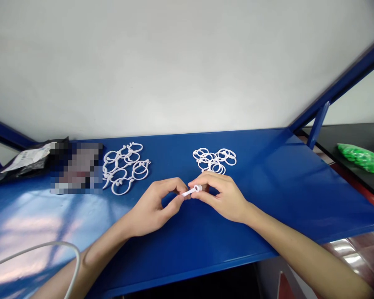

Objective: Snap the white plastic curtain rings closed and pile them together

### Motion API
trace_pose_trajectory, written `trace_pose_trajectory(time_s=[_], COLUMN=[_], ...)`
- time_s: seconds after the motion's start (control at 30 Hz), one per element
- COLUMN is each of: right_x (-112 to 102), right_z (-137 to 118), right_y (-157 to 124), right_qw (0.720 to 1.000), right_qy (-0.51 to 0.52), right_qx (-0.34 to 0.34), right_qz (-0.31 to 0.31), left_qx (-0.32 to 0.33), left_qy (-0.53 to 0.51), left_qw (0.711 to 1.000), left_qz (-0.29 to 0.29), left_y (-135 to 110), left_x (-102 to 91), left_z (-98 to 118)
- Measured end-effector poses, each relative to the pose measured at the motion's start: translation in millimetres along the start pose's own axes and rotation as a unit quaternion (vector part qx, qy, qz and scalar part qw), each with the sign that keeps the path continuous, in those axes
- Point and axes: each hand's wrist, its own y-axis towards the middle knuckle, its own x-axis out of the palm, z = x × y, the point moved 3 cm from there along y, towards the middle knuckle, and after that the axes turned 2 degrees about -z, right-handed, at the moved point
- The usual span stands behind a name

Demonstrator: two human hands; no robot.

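Both hands meet over the middle of the blue table, pinching one white plastic curtain ring [191, 191] seen nearly edge-on, with a small round eyelet facing up. My left hand [160, 205] grips its left end between thumb and fingers. The fingertips of my right hand [222, 193] close on it beside the eyelet. Just beyond the right hand lies a loose pile of white rings [216, 160], partly hidden by its knuckles. Further left, another group of white rings [124, 168] is spread out, several with visible gaps and small knobs.
A black plastic bag with a white label [31, 158] and a blurred-out flat object [79, 166] lie at the left. A white cable [46, 244] loops over my left forearm. Blue metal braces [319, 122] flank the blue table [268, 174]. Green pieces in a clear bag [361, 158] lie on the right.
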Motion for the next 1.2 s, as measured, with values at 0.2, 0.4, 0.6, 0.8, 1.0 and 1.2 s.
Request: trace_pose_trajectory(time_s=[0.2, 0.4, 0.6, 0.8, 1.0, 1.2], right_x=[1.8, 8.5, 6.7, 11.1, 14.0, 11.8], right_z=[7.5, 22.0, 25.7, 22.4, 25.4, 21.9], right_y=[-2.6, -4.3, -2.1, -3.3, -6.1, -7.6], right_qw=[0.998, 0.991, 0.980, 0.990, 0.986, 0.989], right_qy=[-0.056, -0.083, 0.046, -0.062, -0.113, -0.094], right_qx=[0.024, 0.092, 0.192, 0.122, 0.093, 0.035], right_qz=[-0.016, -0.052, -0.022, -0.046, -0.079, -0.110], left_qx=[-0.021, -0.045, -0.039, -0.044, -0.059, -0.011], left_qy=[0.029, 0.032, 0.042, 0.070, 0.059, 0.085], left_qw=[0.999, 0.996, 0.986, 0.984, 0.986, 0.989], left_qz=[0.020, 0.075, 0.158, 0.155, 0.144, 0.119], left_y=[2.5, 7.6, 5.3, 5.3, 5.5, 2.4], left_x=[0.5, 4.1, -1.2, 0.7, 7.5, 9.5], left_z=[-5.6, -19.0, -15.8, -15.4, -20.4, -23.2])
